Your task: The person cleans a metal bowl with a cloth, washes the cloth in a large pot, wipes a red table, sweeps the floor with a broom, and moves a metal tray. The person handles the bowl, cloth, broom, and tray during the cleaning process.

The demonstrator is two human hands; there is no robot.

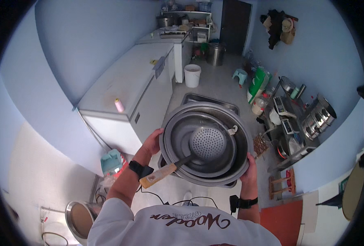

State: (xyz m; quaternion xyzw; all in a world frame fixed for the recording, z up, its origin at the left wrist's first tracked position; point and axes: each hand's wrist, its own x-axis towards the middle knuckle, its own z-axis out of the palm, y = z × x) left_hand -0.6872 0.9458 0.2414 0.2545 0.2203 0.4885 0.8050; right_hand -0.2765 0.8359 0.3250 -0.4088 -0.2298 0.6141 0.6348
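Nested metal basins are held in front of me, my left hand shut on the rim at the left and my right hand on the rim at the lower right. The large outer basin contains a smaller metal basin. A perforated metal skimmer lies inside, its wooden handle sticking out over the rim towards my left forearm. A small white object is near the inner basin's right edge. Below the basins, part of a rectangular metal tray shows; what bears it is hidden.
A long white chest or counter with a pink thread cone runs along the left. A white bucket and blue stool stand ahead. At right, a metal shelf holds scales and pots. Cables cross the floor by my feet.
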